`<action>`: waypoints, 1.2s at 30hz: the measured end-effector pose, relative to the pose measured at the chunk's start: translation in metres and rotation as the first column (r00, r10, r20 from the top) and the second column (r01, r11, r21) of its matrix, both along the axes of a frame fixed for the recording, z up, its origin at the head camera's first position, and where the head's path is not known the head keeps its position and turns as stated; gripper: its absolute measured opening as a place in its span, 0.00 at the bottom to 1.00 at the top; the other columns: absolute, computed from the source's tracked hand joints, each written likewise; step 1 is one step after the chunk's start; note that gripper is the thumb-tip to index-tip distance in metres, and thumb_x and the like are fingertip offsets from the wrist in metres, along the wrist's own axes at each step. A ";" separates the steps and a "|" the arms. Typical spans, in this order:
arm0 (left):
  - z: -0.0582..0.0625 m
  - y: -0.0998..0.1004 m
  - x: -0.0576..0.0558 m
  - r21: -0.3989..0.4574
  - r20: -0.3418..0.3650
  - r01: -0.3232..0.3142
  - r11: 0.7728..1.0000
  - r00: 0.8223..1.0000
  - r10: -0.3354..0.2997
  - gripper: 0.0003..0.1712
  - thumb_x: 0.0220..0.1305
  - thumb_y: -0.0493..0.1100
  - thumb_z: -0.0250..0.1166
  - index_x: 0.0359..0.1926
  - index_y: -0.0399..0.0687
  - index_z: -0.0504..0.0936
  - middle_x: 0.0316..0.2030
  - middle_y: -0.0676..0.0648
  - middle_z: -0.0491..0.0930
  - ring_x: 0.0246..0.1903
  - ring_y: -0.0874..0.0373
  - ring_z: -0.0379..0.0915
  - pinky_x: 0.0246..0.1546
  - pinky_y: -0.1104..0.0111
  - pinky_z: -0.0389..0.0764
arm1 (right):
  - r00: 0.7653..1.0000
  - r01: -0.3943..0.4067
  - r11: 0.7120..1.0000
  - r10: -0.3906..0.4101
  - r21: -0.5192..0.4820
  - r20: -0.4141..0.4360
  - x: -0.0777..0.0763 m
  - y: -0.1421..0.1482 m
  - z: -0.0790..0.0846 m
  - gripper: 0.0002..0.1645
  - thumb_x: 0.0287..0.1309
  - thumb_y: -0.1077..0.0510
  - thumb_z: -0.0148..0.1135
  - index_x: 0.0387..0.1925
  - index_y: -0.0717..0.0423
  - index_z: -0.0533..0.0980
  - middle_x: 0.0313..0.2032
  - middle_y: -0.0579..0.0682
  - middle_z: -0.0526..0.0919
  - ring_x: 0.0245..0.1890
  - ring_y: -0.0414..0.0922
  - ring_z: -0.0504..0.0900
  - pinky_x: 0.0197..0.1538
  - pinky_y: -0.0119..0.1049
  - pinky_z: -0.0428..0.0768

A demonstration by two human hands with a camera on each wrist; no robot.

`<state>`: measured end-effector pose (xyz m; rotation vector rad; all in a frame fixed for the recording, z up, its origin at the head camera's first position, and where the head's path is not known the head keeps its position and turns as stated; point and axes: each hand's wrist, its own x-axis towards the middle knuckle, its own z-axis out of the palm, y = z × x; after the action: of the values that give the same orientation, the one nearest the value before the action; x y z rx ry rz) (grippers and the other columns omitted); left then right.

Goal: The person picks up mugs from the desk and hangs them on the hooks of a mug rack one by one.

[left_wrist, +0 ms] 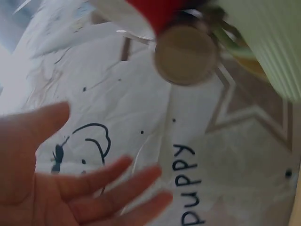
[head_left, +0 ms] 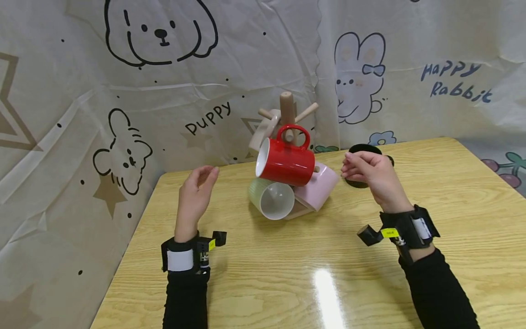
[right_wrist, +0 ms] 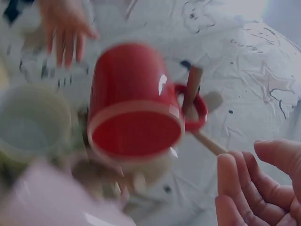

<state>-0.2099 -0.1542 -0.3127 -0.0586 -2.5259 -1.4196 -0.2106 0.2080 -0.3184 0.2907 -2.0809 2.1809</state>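
On a wooden mug rack (head_left: pixel 287 106) in the middle of the table, a red mug (head_left: pixel 289 163) hangs sideways by its handle, its opening facing left. Below it are a pale green mug (head_left: pixel 258 194), opening toward me, and a pink mug (head_left: pixel 324 186) tilted to the right. A whitish mug (head_left: pixel 261 134) hangs behind, partly hidden. To the left of the rack, my left hand (head_left: pixel 194 197) is raised with loose fingers and holds nothing. My right hand (head_left: pixel 377 179) hovers to the right of the pink mug, fingers loosely bent, also holding nothing.
A black mug (head_left: pixel 363 148) stands at the back right, partly hidden behind my right hand. The light wooden table (head_left: pixel 255 274) ends at a printed cloth (head_left: pixel 230 82) hung behind and along the left side.
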 end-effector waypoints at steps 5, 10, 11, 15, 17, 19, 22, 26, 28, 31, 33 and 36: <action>-0.003 0.007 0.001 -0.365 -0.079 0.051 0.930 0.993 -0.086 0.25 0.62 0.53 0.59 0.53 0.41 0.74 0.48 0.39 0.79 0.51 0.45 0.74 0.51 0.51 0.73 | 0.955 0.284 0.891 -0.231 0.355 -0.185 -0.001 0.004 -0.002 0.17 0.59 0.49 0.58 0.37 0.61 0.78 0.26 0.42 0.83 0.27 0.32 0.80 0.32 0.20 0.76; -0.001 0.010 0.006 -0.556 -0.024 0.121 0.823 0.987 -0.162 0.21 0.64 0.51 0.57 0.51 0.42 0.77 0.43 0.40 0.82 0.44 0.44 0.78 0.45 0.52 0.76 | 0.860 0.506 0.606 -0.298 0.614 -0.415 -0.003 0.004 -0.005 0.17 0.58 0.52 0.60 0.36 0.64 0.78 0.32 0.61 0.83 0.30 0.50 0.81 0.34 0.35 0.77; -0.001 0.010 0.007 -0.574 -0.013 0.127 0.809 0.986 -0.165 0.20 0.65 0.51 0.56 0.50 0.42 0.78 0.43 0.40 0.82 0.43 0.44 0.78 0.43 0.53 0.77 | 0.867 0.495 0.572 -0.275 0.654 -0.416 -0.004 0.005 -0.006 0.16 0.58 0.53 0.60 0.36 0.64 0.78 0.32 0.62 0.83 0.32 0.54 0.81 0.35 0.39 0.77; 0.000 0.007 0.011 -0.608 0.018 0.136 0.782 0.987 -0.158 0.19 0.66 0.49 0.54 0.49 0.42 0.79 0.42 0.39 0.82 0.41 0.44 0.78 0.41 0.53 0.77 | 0.931 0.361 0.508 -0.153 0.782 -0.331 -0.008 0.005 -0.007 0.16 0.59 0.53 0.59 0.38 0.64 0.79 0.37 0.62 0.82 0.37 0.57 0.80 0.38 0.51 0.76; 0.001 0.006 0.012 -0.611 0.025 0.136 0.779 0.988 -0.153 0.19 0.66 0.50 0.54 0.50 0.43 0.79 0.42 0.39 0.82 0.42 0.44 0.78 0.42 0.53 0.76 | 0.946 0.319 0.512 -0.121 0.798 -0.301 -0.011 0.004 -0.008 0.17 0.59 0.53 0.59 0.40 0.64 0.79 0.40 0.63 0.82 0.41 0.58 0.79 0.42 0.52 0.75; 0.002 0.005 0.013 -0.612 0.033 0.140 0.778 0.988 -0.152 0.20 0.66 0.50 0.54 0.50 0.42 0.78 0.42 0.39 0.82 0.43 0.43 0.78 0.43 0.52 0.76 | 0.944 0.318 0.532 -0.105 0.785 -0.312 -0.017 0.003 -0.007 0.19 0.59 0.53 0.59 0.44 0.64 0.78 0.44 0.64 0.81 0.44 0.59 0.78 0.45 0.54 0.75; 0.002 0.005 0.013 -0.612 0.044 0.148 0.777 0.987 -0.154 0.21 0.65 0.51 0.55 0.51 0.43 0.78 0.43 0.40 0.82 0.44 0.43 0.77 0.44 0.52 0.76 | 0.928 0.345 0.567 -0.087 0.748 -0.362 -0.028 -0.001 0.002 0.24 0.59 0.53 0.59 0.53 0.64 0.74 0.50 0.65 0.78 0.50 0.60 0.76 0.50 0.55 0.74; 0.003 0.006 0.015 -0.618 0.049 0.152 0.772 0.987 -0.155 0.23 0.64 0.53 0.56 0.52 0.43 0.77 0.43 0.40 0.82 0.45 0.43 0.77 0.43 0.53 0.76 | 0.869 0.403 0.589 -0.008 0.701 -0.494 -0.050 -0.006 0.028 0.32 0.57 0.57 0.61 0.60 0.64 0.66 0.56 0.66 0.72 0.56 0.61 0.70 0.57 0.55 0.69; 0.004 0.006 0.016 -0.619 0.047 0.150 0.771 0.987 -0.155 0.23 0.64 0.53 0.56 0.53 0.43 0.77 0.43 0.40 0.82 0.44 0.43 0.77 0.42 0.53 0.76 | 0.817 0.441 0.573 0.062 0.691 -0.573 -0.063 -0.009 0.042 0.34 0.55 0.58 0.63 0.61 0.64 0.65 0.58 0.65 0.71 0.58 0.61 0.68 0.60 0.55 0.66; 0.005 0.005 0.018 -0.622 0.046 0.146 0.769 0.988 -0.150 0.24 0.63 0.53 0.57 0.53 0.43 0.77 0.44 0.40 0.82 0.44 0.43 0.77 0.42 0.53 0.76 | 0.744 0.490 0.501 0.186 0.713 -0.641 -0.080 -0.013 0.059 0.33 0.53 0.57 0.64 0.60 0.62 0.66 0.57 0.63 0.72 0.59 0.58 0.65 0.62 0.54 0.65; 0.006 0.004 0.020 -0.623 0.046 0.143 0.769 0.988 -0.146 0.24 0.63 0.54 0.57 0.53 0.44 0.77 0.44 0.40 0.82 0.44 0.44 0.77 0.42 0.53 0.76 | 0.690 0.526 0.426 0.293 0.736 -0.662 -0.090 -0.015 0.067 0.31 0.53 0.55 0.64 0.59 0.61 0.69 0.55 0.61 0.75 0.60 0.58 0.64 0.62 0.53 0.66; 0.008 0.003 0.021 -0.626 0.042 0.137 0.768 0.989 -0.142 0.24 0.63 0.54 0.58 0.53 0.43 0.76 0.44 0.40 0.82 0.44 0.43 0.77 0.42 0.53 0.76 | 0.594 0.589 0.348 0.424 0.729 -0.683 -0.103 -0.017 0.071 0.26 0.53 0.55 0.64 0.53 0.61 0.74 0.49 0.59 0.80 0.59 0.56 0.66 0.60 0.51 0.68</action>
<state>-0.1892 -0.1515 -0.3050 -0.3756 -2.9201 -0.5345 -0.3131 0.1905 -0.2470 0.9865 -2.2489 0.1560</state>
